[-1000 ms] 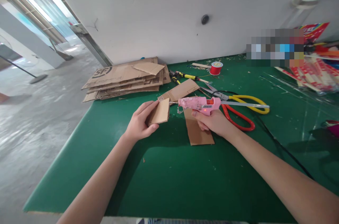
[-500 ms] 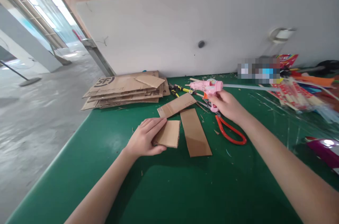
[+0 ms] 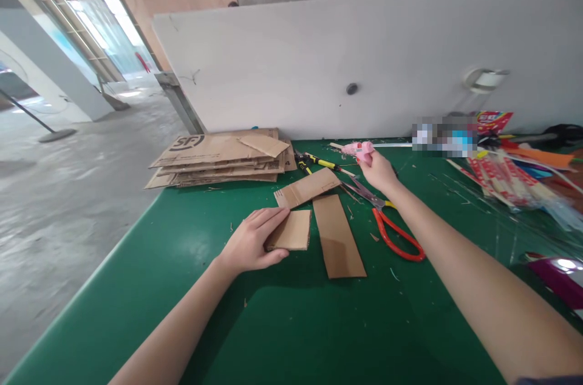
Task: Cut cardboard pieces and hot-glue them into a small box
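Observation:
My left hand (image 3: 255,240) grips a small square of cardboard (image 3: 295,231) above the green table, thumb at its lower edge and fingers over the top. Farther out, my right hand (image 3: 379,171) is closed around a pink hot glue gun (image 3: 357,149); its nozzle points left and a clear glue stick trails from its back. Two cardboard strips lie near the hands, one flat and slanted (image 3: 308,187), the other lengthwise (image 3: 339,238). Scissors with red-orange handles (image 3: 395,238) lie under my right forearm, blades toward the back left.
A stack of cardboard sheets (image 3: 218,157) sits at the table's back left. Yellow-and-black tools (image 3: 321,161) lie beside it. Packs of wooden sticks (image 3: 505,181) and a purple object (image 3: 560,279) are on the right. A white board (image 3: 291,69) stands behind the green table (image 3: 291,336).
My right hand has carried the glue gun away from me, toward the back of the table, uncovering the scissor blades. My left hand keeps its hold on the cardboard square. The view has tilted slightly.

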